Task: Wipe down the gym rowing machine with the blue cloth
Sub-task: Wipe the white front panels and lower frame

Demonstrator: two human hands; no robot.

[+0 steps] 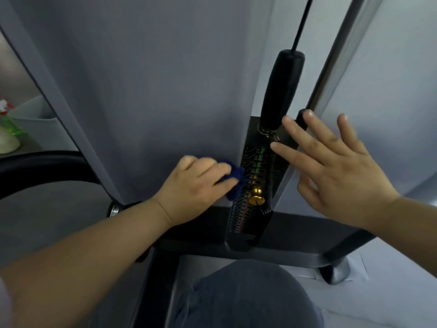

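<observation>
The left hand [196, 185] grips the bunched blue cloth [234, 178] and presses it on the lower edge of the grey cover [153, 91] of the rowing machine [307, 235]. Between the hands sits the gold pin [256, 196]. The right hand [335, 171] is spread wide, holding nothing. Wiping looks midway; the black handle [283, 91] above the right hand and the frame below probably remain.

The person is wearing blue-grey trousers [248, 297] of a denim-like fabric, which is showing soft creases along the leg at the bottom of the view. The left forearm [94, 252] and the right forearm [416, 216] are showing bare from wrist to frame edge. The left hand [196, 185] and the right hand [338, 171] are going ungloved, the right one's nails looking short. A pale blur [4, 301] is sitting at the lower left corner, too smeared to identify.
</observation>
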